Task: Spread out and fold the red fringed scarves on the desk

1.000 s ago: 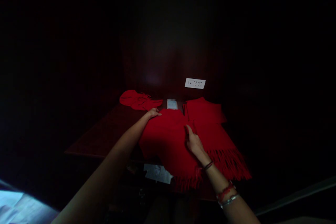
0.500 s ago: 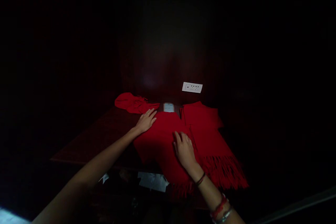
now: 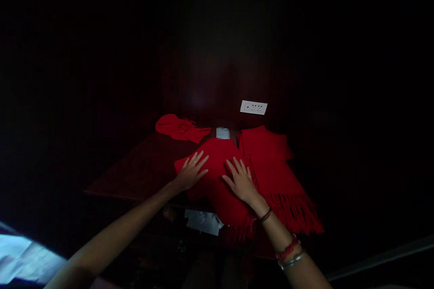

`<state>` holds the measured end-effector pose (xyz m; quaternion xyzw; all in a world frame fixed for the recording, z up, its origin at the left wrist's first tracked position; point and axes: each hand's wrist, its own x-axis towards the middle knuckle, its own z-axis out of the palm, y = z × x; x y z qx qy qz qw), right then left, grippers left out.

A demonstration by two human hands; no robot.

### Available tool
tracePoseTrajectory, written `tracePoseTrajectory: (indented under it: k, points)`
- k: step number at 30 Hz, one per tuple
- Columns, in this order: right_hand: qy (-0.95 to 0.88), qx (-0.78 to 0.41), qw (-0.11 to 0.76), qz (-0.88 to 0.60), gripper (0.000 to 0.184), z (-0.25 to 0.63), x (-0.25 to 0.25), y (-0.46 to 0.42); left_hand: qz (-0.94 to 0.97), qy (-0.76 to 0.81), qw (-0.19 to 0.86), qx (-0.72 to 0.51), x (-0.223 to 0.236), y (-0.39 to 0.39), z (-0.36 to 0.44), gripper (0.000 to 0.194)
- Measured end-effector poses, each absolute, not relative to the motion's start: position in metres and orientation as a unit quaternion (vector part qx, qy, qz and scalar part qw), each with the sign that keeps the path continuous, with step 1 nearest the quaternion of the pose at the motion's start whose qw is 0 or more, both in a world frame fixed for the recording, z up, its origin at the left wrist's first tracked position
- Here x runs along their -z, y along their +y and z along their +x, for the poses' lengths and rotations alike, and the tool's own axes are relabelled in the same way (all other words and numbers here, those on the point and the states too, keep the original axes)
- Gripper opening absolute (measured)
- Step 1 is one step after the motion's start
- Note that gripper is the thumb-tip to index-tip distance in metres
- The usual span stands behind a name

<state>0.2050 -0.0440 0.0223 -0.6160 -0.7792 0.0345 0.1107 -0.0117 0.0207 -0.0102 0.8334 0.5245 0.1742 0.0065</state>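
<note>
A red scarf point(image 3: 217, 185) with a fringed end lies on a dark table point(image 3: 135, 171), its fringe hanging over the front edge. My left hand point(image 3: 192, 172) rests on the scarf's left part with fingers spread. On its right side, my right hand point(image 3: 240, 181) lies with fingers apart. Neither hand grips the cloth. Right beside it is a second red fringed scarf point(image 3: 276, 171), folded over at its far end. A crumpled red cloth point(image 3: 181, 128) sits at the back left.
Behind the middle scarf is a dark object with a pale label point(image 3: 223, 133). A white socket panel point(image 3: 253, 107) is on the wall. Pale paper-like pieces point(image 3: 203, 221) show below the table edge. A bright patch point(image 3: 27, 257) is at lower left; the surroundings are very dark.
My left hand has drawn back toward me from the scarf's far left edge. My right hand has spread its fingers flatter on the cloth. The view has shifted slightly.
</note>
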Motion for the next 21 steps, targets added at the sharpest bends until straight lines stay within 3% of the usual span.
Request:
tracePoseTrajectory:
  k: [8, 13, 16, 19, 21]
  points:
    - [-0.755, -0.101, 0.002, -0.647, 0.061, 0.187, -0.002, -0.053, 0.905, 0.407, 0.110, -0.062, 0.012, 0.049, -0.046, 0.048]
    - [-0.745, -0.084, 0.076, -0.658, 0.062, 0.186, -0.040, -0.026, 0.915, 0.382, 0.124, -0.047, -0.001, 0.064, -0.062, 0.052]
    - [-0.710, -0.062, 0.127, -0.690, 0.063, 0.189, -0.047, 0.007, 0.867, 0.479, 0.058, -0.126, -0.002, 0.066, -0.061, 0.051]
    - [-0.718, -0.065, 0.102, -0.686, 0.064, 0.186, -0.031, 0.028, 0.808, 0.559, 0.022, -0.187, 0.005, 0.065, -0.055, 0.050]
    - [-0.729, -0.077, 0.057, -0.678, 0.063, 0.182, -0.013, 0.030, 0.828, 0.542, 0.046, -0.137, 0.011, 0.066, -0.052, 0.053]
